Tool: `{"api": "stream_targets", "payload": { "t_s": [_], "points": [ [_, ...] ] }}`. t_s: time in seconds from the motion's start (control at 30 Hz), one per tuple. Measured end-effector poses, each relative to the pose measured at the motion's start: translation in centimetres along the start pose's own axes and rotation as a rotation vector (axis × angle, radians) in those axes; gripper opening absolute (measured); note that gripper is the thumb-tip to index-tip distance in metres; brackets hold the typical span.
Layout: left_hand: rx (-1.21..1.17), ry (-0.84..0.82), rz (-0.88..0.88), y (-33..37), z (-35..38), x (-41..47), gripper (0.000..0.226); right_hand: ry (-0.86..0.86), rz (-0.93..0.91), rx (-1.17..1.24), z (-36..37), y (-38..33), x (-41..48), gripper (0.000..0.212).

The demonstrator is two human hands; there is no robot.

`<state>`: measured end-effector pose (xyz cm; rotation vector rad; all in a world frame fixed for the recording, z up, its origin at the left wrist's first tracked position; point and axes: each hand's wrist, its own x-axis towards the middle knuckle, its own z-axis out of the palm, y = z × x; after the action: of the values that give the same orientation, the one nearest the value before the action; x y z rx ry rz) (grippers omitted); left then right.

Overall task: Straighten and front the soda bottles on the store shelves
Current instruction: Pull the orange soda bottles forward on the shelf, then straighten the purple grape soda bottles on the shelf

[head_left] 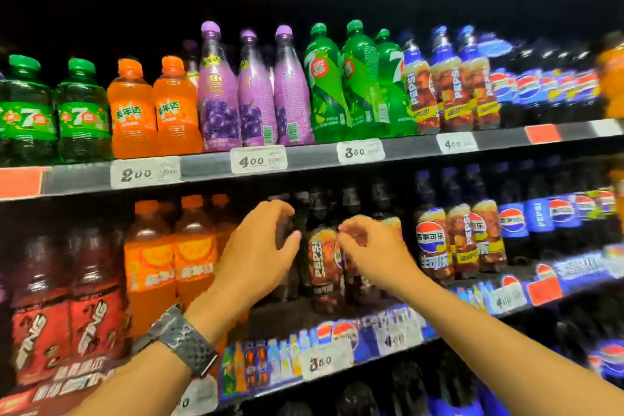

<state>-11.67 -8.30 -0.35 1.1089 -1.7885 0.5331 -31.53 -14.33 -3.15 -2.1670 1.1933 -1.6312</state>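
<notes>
A Pepsi bottle [323, 267] stands upright on the shelf [277, 317] in the gap between the two hands, label facing out, just beside each hand; the left hand [260, 246] is curled round a dark bottle [284, 230] right next to it, fingers over the far side and thumb on the near side, gripping it at the shoulder; the right hand [371, 246] has its fingers bent in, thumb and forefinger close together, against the top of another cola bottle [351, 272] on the other side; blur hides whether it actually grips that bottle or only touches it; more dark caps show behind both hands, deeper on the same shelf.

A watch [184, 338] sits on the left wrist; left of the left hand stand orange bottles [152, 263], and further left red bottles [67, 314]; right of the right hand stand more colas [432, 240], then blue Pepsis [540, 216] well apart from it.

Below the hands a price tag [320, 363] reads 380 on the shelf edge; above the hands, on the upper shelf [202, 167], purple bottles [219, 94] stand over the left hand and green bottles [327, 84] over the right.
</notes>
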Motion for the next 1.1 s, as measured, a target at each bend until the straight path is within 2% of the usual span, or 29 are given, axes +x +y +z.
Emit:
{"api": "stream_targets", "payload": {
  "t_s": [0.1,0.2,0.33,0.5,0.8,0.97,1.03,1.1],
  "points": [
    [0.063,0.161,0.084,2.8,-0.7,3.1,0.018,0.062,-0.218,-0.007,-3.6,-2.1,2.3,0.010],
    [0.119,0.303,0.082,5.1,-2.3,6.7,0.017,0.073,-0.429,0.009,-6.8,-5.2,4.7,0.015],
    [0.147,0.384,0.039,5.6,-4.8,11.3,0.009,0.126,-0.609,0.010,-9.8,-8.6,9.1,0.010],
    [0.253,0.386,-0.059,3.1,-7.3,15.5,0.011,0.153,-0.654,-0.064,-11.5,-10.9,15.1,0.002],
    [0.518,0.434,-0.189,-1.9,-12.3,23.5,0.026,0.230,-0.664,-0.275,-9.8,-14.2,23.6,0.028],
    [0.590,0.353,-0.189,-3.4,-13.5,27.4,0.045,0.231,-0.708,-0.334,-8.2,-17.0,26.7,0.039],
    [0.516,0.274,-0.245,-3.4,-13.6,28.8,0.058,0.222,-0.707,-0.356,-7.5,-18.2,27.8,0.051],
    [0.458,0.188,-0.296,-3.6,-13.8,29.9,0.059,0.212,-0.712,-0.428,-6.5,-19.5,28.6,0.057]
  ]
}}
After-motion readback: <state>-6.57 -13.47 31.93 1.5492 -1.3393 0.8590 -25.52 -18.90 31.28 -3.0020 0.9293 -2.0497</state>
